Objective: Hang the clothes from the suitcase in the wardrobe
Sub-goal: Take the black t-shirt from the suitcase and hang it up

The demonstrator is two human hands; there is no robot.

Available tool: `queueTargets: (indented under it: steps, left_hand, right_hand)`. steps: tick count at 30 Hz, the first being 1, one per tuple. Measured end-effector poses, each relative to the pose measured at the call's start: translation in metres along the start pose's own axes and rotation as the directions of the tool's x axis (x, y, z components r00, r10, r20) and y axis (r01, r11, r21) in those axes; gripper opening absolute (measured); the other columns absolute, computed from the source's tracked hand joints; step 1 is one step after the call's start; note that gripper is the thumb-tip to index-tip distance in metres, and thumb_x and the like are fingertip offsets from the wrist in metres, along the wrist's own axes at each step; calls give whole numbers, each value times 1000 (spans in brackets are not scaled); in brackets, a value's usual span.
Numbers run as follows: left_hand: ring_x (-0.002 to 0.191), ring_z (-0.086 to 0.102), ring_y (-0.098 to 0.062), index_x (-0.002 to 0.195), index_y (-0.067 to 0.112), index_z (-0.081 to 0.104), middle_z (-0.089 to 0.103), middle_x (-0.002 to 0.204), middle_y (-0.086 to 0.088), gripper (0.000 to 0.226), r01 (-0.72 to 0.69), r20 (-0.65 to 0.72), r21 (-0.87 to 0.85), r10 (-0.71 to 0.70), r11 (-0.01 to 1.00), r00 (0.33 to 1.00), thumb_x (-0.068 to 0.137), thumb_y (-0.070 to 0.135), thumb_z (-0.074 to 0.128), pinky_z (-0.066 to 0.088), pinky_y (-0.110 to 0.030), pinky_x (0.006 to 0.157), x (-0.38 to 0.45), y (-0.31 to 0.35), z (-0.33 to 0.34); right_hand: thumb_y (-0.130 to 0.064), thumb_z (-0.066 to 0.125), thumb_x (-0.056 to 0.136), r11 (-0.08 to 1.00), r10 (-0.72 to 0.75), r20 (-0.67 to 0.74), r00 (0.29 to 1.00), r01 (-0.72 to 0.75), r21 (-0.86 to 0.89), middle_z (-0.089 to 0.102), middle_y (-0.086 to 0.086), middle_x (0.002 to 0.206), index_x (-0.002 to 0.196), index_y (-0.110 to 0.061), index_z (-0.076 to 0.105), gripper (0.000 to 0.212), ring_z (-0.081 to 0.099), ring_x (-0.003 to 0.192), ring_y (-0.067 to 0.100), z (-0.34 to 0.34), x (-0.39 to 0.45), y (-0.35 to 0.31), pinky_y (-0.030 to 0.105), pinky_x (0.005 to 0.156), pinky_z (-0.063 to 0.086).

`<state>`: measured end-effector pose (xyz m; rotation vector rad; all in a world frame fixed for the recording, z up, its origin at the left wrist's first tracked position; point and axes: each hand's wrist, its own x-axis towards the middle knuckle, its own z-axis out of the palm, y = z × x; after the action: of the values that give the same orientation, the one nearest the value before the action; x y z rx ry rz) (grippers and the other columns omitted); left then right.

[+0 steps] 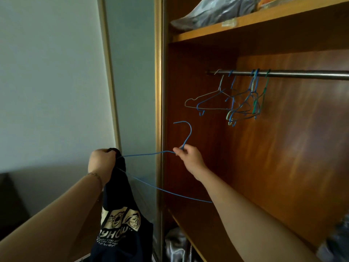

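Blue wire hanger (160, 173) is pinched at its neck by the right hand (186, 155), hook up, long axis slanting leftward into the dark printed T-shirt (120, 222), whose collar is gripped by the left hand (102, 160). Wardrobe rail (294, 74) lies up-right, nearer the right hand.

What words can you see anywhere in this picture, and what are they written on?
"YHOW:" in big cream letters on the dark T-shirt, under its cartoon faces; the word's start is hidden in a fold.
Small lines below it on the shirt: too blurred to read.
Pale label on the top shelf edge: too small to read.
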<state>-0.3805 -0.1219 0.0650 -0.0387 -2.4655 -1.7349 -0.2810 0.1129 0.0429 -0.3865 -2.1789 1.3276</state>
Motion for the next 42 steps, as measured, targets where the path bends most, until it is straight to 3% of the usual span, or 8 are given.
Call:
queueTargets:
  steps: [7,12,18,25,34,37,39,42]
  left_hand:
    - [64,58,-32,64,8,62,62,67,-18,19,-39,-92,166,55,985,994,81,8,54,37,-27,55,13,-29,-28]
    - [61,55,-29,74,1,67,63,69,-16,19,-35,-166,186,67,982,984,84,8,52,35,-24,52,20,-41,-42]
    - [67,53,-24,88,6,73,70,87,-11,23,-117,-190,320,185,940,964,84,4,51,44,-29,61,22,-44,-59]
    - [61,53,-21,81,5,71,65,75,-7,20,-216,-134,412,293,885,947,84,5,52,41,-28,55,12,-38,-49]
    - [82,60,-22,93,12,70,62,96,-3,18,-315,-41,533,395,785,918,87,13,54,36,-26,61,6,-39,-41]
    - [82,60,-21,94,11,69,62,95,-4,17,-353,-23,492,417,796,909,87,11,54,45,-29,65,-2,-34,-32]
    - [80,59,-20,95,9,69,61,95,-4,16,-395,9,477,445,785,895,87,10,55,45,-27,65,-3,-33,-31]
    - [84,61,-20,98,11,69,62,94,-3,17,-448,42,414,474,793,879,86,11,57,46,-25,68,-1,-34,-35]
  right_hand:
    - [-26,66,89,993,-38,227,973,12,115,54,-6,67,87,-14,67,13,45,60,4,71,5,-18,20,61,35]
    - [-28,57,94,995,-42,377,925,5,98,48,-12,56,79,-20,69,21,40,54,3,99,1,-31,13,50,31]
    - [-22,53,97,992,-42,538,842,-31,125,39,-5,57,77,-20,64,23,33,41,1,118,-4,-39,12,39,26]
    - [-21,56,94,992,-127,484,866,116,52,51,-11,54,69,-25,64,26,44,51,-1,148,-6,-53,18,53,34]
    - [-16,50,97,985,-92,468,879,11,173,54,-3,56,68,-18,60,31,48,43,1,167,-13,-57,14,42,36]
    - [-20,47,98,974,-53,528,847,-74,216,65,7,83,85,-11,64,23,64,79,9,176,-17,-56,22,52,51]
    - [-23,46,99,960,-25,543,839,-131,247,65,13,105,99,-3,64,27,61,102,18,175,-14,-53,25,61,54]
    - [-21,43,101,928,-18,526,850,-182,325,68,6,101,100,-5,64,26,64,98,10,170,-12,-48,24,69,54]
